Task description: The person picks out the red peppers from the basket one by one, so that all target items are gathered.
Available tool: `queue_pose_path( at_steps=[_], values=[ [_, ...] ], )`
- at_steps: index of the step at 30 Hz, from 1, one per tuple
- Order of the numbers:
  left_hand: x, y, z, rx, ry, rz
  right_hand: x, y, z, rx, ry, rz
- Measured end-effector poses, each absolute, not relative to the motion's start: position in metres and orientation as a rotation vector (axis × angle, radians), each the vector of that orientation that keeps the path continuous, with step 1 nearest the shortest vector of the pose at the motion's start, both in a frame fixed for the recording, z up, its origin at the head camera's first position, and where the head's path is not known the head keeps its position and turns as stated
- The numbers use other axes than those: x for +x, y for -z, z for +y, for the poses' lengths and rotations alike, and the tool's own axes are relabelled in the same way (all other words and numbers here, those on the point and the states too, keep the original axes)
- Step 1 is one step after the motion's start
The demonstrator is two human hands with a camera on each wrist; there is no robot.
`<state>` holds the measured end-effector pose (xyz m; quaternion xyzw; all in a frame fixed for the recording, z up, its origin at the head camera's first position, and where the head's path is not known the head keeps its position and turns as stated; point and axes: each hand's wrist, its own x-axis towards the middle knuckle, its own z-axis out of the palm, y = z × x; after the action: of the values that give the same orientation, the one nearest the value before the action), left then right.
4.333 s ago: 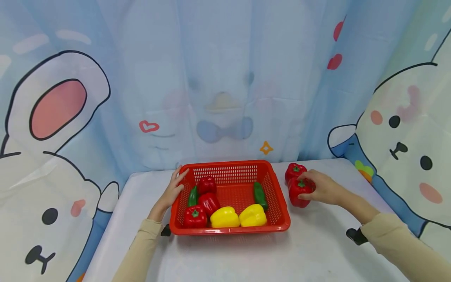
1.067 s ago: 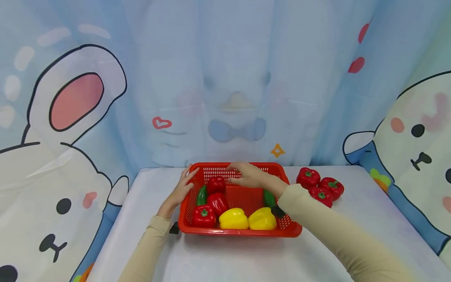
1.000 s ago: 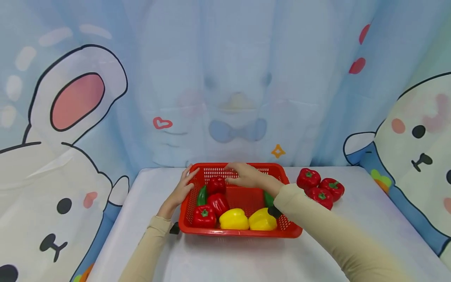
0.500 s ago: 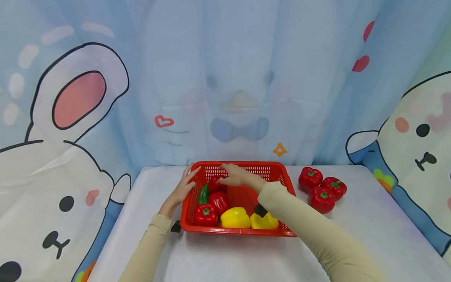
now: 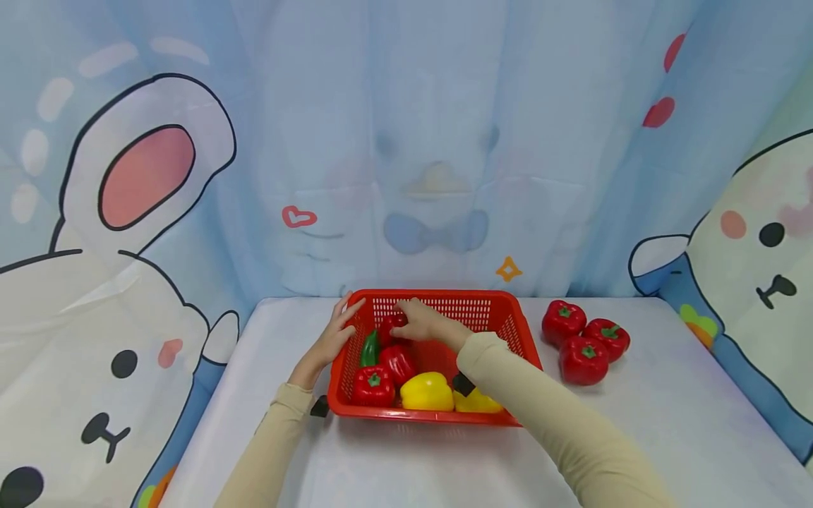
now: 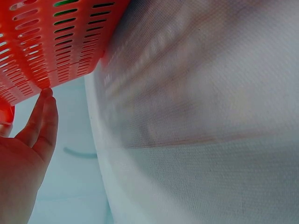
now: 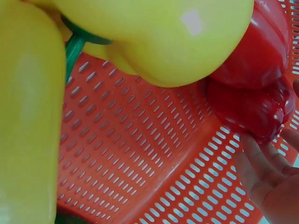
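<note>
A red plastic basket (image 5: 438,416) holds red bell peppers, yellow bell peppers and green chili peppers. My left hand (image 5: 332,340) rests at its left rim with the fingers extended; in the left wrist view, fingertips (image 6: 46,93) touch the perforated wall. My right hand (image 5: 427,324) reaches into the back left corner and holds a red bell pepper (image 5: 386,330) between thumb and fingers. In the right wrist view, fingers (image 7: 254,158) lie against this glossy pepper (image 7: 247,109). Close by sit a green chili pepper (image 5: 370,349) and another red bell pepper (image 5: 398,363).
Three red bell peppers (image 5: 583,360) stand together on the white table (image 5: 667,423), right of the basket. Two yellow bell peppers (image 5: 427,391) and a red bell pepper (image 5: 373,386) line the basket's front. A cartoon-printed curtain (image 5: 438,141) hangs behind the table.
Earlier my right hand set a red bell pepper beside the others on the right. It then moved over the basket, leftward and down onto the back left pepper. My left hand stays at the rim.
</note>
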<state>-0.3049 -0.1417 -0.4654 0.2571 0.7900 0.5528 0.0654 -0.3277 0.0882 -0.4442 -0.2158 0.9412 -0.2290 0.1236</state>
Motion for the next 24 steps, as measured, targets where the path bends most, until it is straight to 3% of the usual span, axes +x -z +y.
queue_pose_path(
  at_steps=[24],
  values=[
    [-0.310,0.467,-0.144,0.779,-1.621,2.374,-0.339,0.463,0.083,-0.586,0.803,2.769]
  ],
)
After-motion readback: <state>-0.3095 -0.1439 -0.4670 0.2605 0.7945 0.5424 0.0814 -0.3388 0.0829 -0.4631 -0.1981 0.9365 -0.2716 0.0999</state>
